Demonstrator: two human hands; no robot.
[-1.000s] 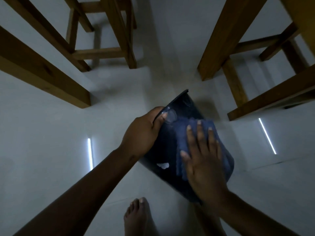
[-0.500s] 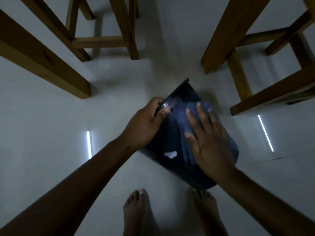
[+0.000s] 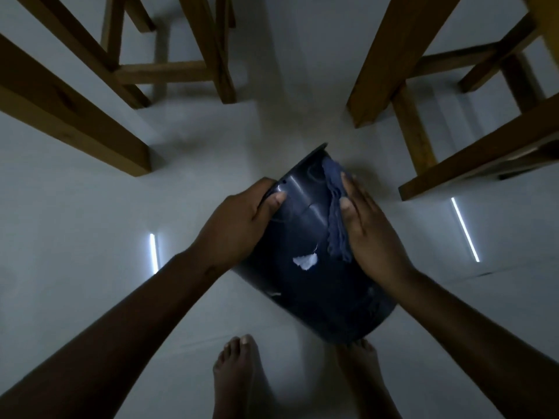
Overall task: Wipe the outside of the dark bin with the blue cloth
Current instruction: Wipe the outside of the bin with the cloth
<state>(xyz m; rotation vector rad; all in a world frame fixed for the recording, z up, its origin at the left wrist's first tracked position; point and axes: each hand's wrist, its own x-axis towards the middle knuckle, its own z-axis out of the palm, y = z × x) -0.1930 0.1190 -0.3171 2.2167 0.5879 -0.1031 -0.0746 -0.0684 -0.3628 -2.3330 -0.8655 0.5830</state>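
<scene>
The dark bin [image 3: 305, 285] is tilted above the pale floor in the middle of the head view, its rim pointing away from me. A torn white label remnant [image 3: 305, 262] sticks to its side. My left hand [image 3: 239, 219] grips the rim at the bin's left, thumb on the outer wall. My right hand [image 3: 372, 234] lies flat on the bin's right side and presses the bunched blue cloth [image 3: 334, 219] against it. Most of the cloth is hidden under the palm.
Wooden furniture legs and rails stand at the upper left [image 3: 75, 116] and upper right [image 3: 472, 164]. My bare feet [image 3: 239, 376] stand on the floor just below the bin. Two bright light reflections mark the tiles at left and right.
My right hand has slid with the cloth from the bin's top face over to its right side, bunching the cloth. The left hand keeps its hold on the rim.
</scene>
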